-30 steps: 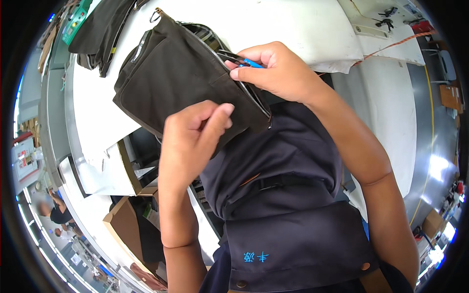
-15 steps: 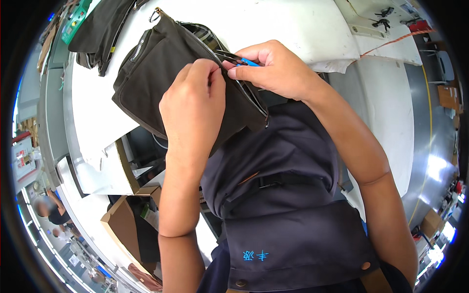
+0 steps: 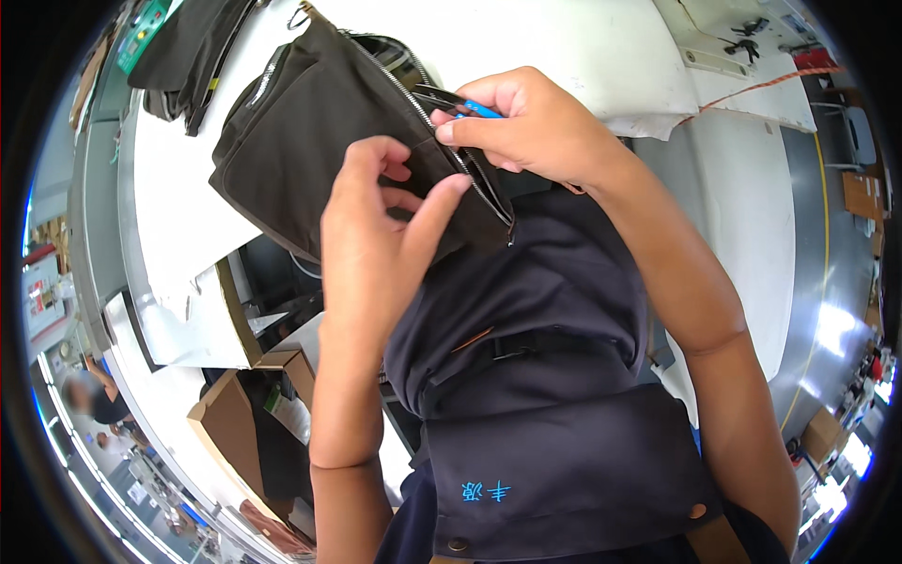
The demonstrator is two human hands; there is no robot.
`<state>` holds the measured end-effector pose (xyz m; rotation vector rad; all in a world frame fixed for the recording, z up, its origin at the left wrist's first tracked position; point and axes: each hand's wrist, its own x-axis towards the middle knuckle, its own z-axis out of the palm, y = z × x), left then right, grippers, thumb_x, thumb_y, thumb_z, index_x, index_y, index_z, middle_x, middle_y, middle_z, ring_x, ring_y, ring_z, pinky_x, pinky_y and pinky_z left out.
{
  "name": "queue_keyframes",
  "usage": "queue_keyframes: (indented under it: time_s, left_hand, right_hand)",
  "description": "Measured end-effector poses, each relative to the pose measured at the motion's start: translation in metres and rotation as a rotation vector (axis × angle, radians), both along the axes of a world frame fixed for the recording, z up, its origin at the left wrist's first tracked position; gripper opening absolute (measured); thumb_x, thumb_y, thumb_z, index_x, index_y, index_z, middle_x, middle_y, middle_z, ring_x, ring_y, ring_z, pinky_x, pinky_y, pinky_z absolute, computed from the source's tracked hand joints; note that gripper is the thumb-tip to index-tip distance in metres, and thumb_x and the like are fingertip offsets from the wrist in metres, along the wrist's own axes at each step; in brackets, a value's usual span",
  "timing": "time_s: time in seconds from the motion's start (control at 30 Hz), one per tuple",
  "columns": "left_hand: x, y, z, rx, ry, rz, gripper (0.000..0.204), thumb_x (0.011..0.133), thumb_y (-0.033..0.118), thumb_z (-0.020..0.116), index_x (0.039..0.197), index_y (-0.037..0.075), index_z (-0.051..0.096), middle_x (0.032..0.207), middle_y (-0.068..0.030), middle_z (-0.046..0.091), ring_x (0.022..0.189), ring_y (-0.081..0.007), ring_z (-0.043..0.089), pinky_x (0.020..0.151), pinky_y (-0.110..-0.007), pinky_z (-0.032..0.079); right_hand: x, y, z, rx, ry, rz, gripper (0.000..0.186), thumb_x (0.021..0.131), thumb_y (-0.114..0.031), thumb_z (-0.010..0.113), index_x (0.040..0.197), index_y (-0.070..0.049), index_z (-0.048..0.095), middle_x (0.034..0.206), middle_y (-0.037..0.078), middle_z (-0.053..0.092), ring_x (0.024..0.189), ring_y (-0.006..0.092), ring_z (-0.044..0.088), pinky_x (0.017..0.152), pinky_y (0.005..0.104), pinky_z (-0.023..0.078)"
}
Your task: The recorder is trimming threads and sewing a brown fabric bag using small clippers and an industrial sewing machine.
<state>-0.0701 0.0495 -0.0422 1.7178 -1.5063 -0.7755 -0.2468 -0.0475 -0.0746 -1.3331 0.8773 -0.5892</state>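
Note:
A dark olive fabric bag (image 3: 282, 155) lies at the table's near edge, its long metal zipper (image 3: 395, 80) parted to show plaid lining. My right hand (image 3: 526, 127) grips small blue-handled snips (image 3: 482, 110), their dark blades at the zipper's open edge and thumb beside the teeth. Below and left of it, my left hand (image 3: 385, 226) hovers over or rests on the bag's front with fingers curved and apart, thumb tip near the zipper. I cannot tell whether it touches the fabric. A dark apron (image 3: 554, 451) covers my front.
Another dark bag (image 3: 178, 52) and a green device (image 3: 141, 33) sit at upper left on the white table (image 3: 498, 33). Black clamps (image 3: 740, 49) and an orange cord (image 3: 761, 80) are at upper right. A cardboard box (image 3: 221, 423) is lower left; a person (image 3: 108, 399) works beyond.
My left hand rose to the zipper with fingers bunched, then came back down slightly, spreading thumb and fingers. My right hand, still holding the snips, shifted a little upward in view.

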Motion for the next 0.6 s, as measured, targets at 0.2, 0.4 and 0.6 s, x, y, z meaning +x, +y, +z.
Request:
queue_keyframes:
  time_s: [0.2,0.4,0.6]
  left_hand:
    - [-0.003,-0.011,-0.007,-0.025,-0.119,0.028,0.035,0.091,0.014,0.083,0.112,-0.003,0.061,0.097,-0.0126,0.066,0.072,-0.0148,0.064,0.066,-0.029,0.057]
    - [0.015,-0.012,-0.026,0.037,0.378,0.029,0.026,0.092,0.005,0.077,0.112,-0.003,0.061,0.095,-0.0090,0.066,0.073,-0.0100,0.063,0.065,-0.026,0.055]
    - [0.002,-0.013,-0.024,-0.059,0.121,0.089,0.020,0.094,-0.001,0.072,0.112,-0.003,0.064,0.094,-0.0079,0.066,0.073,-0.0084,0.065,0.063,-0.023,0.054]
  right_hand:
    - [0.012,0.007,-0.004,0.080,-0.126,-0.064,0.025,0.099,-0.020,0.072,0.082,-0.001,0.070,0.062,-0.004,0.054,0.053,0.0024,0.044,0.049,0.0243,0.035]
    - [0.018,0.022,-0.007,-0.133,0.031,-0.170,0.018,0.100,-0.016,0.071,0.105,0.001,0.074,0.080,-0.006,0.062,0.067,-0.0008,0.047,0.058,0.0206,0.039]
    - [0.026,0.038,-0.008,-0.334,0.056,-0.297,0.022,0.096,-0.017,0.070,0.102,0.004,0.073,0.084,0.015,0.071,0.073,0.0216,0.065,0.072,0.0346,0.053]
